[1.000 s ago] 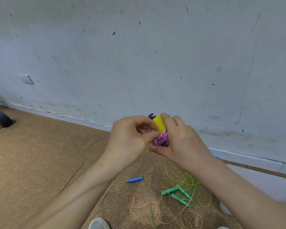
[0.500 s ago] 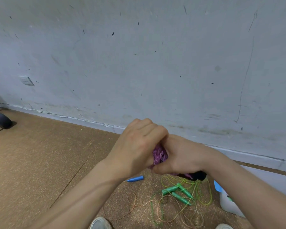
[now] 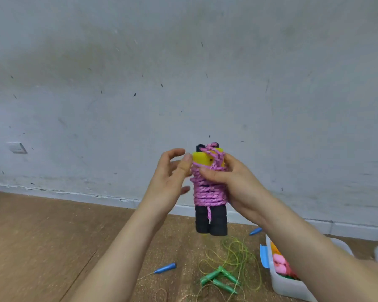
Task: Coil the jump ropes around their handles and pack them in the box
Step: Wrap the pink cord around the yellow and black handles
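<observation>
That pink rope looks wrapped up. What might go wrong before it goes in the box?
1. Only the right hand grips the pink rope; the left hand is open beside it, so the loops crossing the yellow handle end might slip off.
2. A short rope tail hangs loose over the black handles and could start unwinding.
3. The box already holds colourful items, so the fit may be tight.

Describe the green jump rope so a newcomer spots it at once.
On the brown floor below the grey wall, look just left of the plastic box. The green jump rope lies there uncoiled. Its green handles and thin green cord distinguish it from the blue handles nearby.
</observation>
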